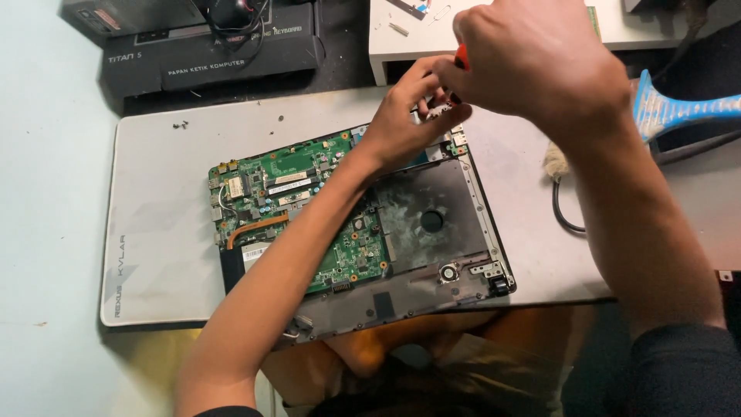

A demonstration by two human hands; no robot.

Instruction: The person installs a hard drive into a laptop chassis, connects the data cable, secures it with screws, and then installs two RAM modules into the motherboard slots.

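On the grey desk mat (pixel 154 201), perhaps dusty, lies an opened laptop (pixel 432 224).

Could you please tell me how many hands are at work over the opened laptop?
2. The left hand rests on the far edge of the opened laptop; the right hand, above it, holds an orange-handled tool. No other hands are visible.

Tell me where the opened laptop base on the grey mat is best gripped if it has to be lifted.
Grip the laptop base by its bare plastic frame at the right edge and near-right corner, coming in from the right. The green circuit board lies exposed across the left part, and the left hand and right hand occupy the far edge.
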